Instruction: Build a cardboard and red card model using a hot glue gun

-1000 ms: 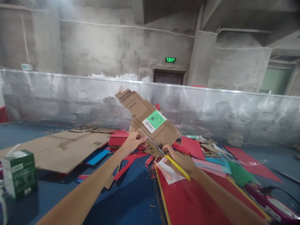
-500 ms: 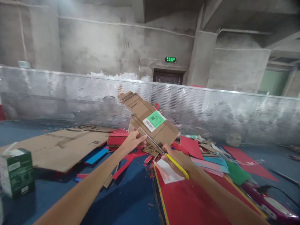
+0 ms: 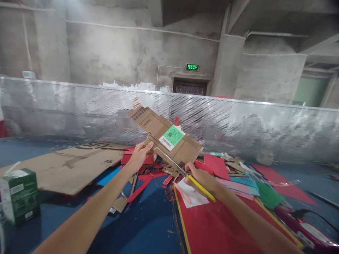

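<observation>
Gripping card point(image 3: 156, 128) at its lower left edge with left hand point(image 3: 143, 151), thumb on top and fingers largely hidden. Grasping scissors point(image 3: 197, 184) by the yellow handles in right hand point(image 3: 205, 177), with fingers wrapped round. Lining up blades point(image 3: 169, 161) along the card's lower edge, with tip just beside left thumb. Hard to tell whether parted or closed there.

Keeping card up over scraps point(image 3: 145, 181), tilted from high at left to low at right, with label point(image 3: 172, 137) facing the camera. Seen against mesh point(image 3: 225, 120) along its far edge, at a gap impossible to judge from this view. Pointing its right corner toward red paper point(image 3: 215, 165), near in view.

Working over a strip of blue table point(image 3: 137, 229), visible between the forearms from scraps to the bottom border. Bounded on the right by the yellow-green edge of red stack point(image 3: 219, 229); on the left, past the forearm, by the slanting near edge of board point(image 3: 79, 171), flat on table, with blue sheet point(image 3: 108, 176) poking out from beneath. Standing upright at far left: green box point(image 3: 19, 197).

More tightly hemmed around right hand, with white paper point(image 3: 194, 199) just below in view and pink paper point(image 3: 234, 185) just beyond. Farther right, green sheet point(image 3: 268, 194) and purple device point(image 3: 307, 229), well apart from scissors.
</observation>
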A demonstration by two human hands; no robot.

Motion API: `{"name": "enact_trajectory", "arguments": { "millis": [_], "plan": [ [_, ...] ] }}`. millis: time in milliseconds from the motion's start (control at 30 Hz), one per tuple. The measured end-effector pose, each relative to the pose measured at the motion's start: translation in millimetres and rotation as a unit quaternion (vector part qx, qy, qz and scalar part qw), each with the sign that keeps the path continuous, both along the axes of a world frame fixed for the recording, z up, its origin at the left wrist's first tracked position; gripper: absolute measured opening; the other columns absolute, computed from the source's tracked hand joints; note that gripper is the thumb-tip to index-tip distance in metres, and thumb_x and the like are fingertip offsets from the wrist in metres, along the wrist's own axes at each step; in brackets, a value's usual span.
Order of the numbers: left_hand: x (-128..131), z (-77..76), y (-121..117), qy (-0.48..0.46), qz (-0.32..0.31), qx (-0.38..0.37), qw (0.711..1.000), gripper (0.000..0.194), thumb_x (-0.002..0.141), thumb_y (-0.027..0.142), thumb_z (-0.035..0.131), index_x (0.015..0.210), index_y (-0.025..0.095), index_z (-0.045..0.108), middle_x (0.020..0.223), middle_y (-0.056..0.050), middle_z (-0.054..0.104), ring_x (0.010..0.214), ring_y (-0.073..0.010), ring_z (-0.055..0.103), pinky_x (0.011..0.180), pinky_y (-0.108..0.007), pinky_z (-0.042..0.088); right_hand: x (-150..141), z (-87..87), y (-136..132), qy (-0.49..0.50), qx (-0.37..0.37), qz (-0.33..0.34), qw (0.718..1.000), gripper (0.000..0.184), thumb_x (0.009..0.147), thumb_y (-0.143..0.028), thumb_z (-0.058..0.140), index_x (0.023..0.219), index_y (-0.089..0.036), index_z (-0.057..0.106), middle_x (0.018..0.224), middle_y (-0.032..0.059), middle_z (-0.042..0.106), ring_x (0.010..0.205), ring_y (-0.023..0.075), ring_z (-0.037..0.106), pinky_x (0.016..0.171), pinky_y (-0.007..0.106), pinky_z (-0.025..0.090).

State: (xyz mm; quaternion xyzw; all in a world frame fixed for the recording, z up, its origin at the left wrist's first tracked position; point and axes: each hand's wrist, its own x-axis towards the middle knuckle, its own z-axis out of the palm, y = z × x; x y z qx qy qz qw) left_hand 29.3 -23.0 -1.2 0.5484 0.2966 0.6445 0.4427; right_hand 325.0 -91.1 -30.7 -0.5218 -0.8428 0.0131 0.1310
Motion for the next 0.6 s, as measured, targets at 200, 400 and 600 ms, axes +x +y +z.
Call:
{"name": "enact_trajectory", "arguments": {
  "millis": [200, 400, 600],
  "plan": [
    [6.6, 2.5, -9.7, 0.049, -0.003, 0.022, 0.999, 0.047, 0.071, 0.057, 0.081, 0.087, 0.014, 0.071, 0.08, -0.005, 0.076, 0.068, -0.0191, 0.07, 0.069, -0.031, 0.058, -3.5, 1.1, -5.7, 0.022, 0.009, 0.002, 1.0, 0.027, 0.099, -0.049, 0.045, 0.115, -0.027, 0.041, 0.084, 0.0009, 0.067, 0.078, 0.0239, 0.067, 0.063, 0.027, 0.03],
    [7.9, 4.3, -11.0, 0.077, 0.014, 0.024, 0.997, 0.048, 0.069, 0.06, 0.081, 0.082, 0.015, 0.071, 0.074, -0.004, 0.074, 0.066, -0.0186, 0.068, 0.066, -0.031, 0.057, -5.3, 8.5, -11.0, 0.0, -0.001, -0.01, 1.0, 0.027, 0.099, -0.05, 0.05, 0.112, -0.027, 0.047, 0.084, 0.0014, 0.068, 0.074, 0.0215, 0.065, 0.068, 0.027, 0.034],
    [8.3, 3.7, -9.1, 0.066, 0.004, 0.021, 0.998, 0.048, 0.069, 0.059, 0.082, 0.083, 0.014, 0.07, 0.077, -0.005, 0.075, 0.065, -0.0183, 0.069, 0.068, -0.031, 0.058, -5.3, 13.3, -11.9, -0.041, 0.026, -0.008, 0.999, 0.034, 0.102, -0.057, 0.04, 0.111, -0.025, 0.05, 0.085, 0.0043, 0.069, 0.082, 0.0263, 0.068, 0.07, 0.029, 0.035]
  ]
}}
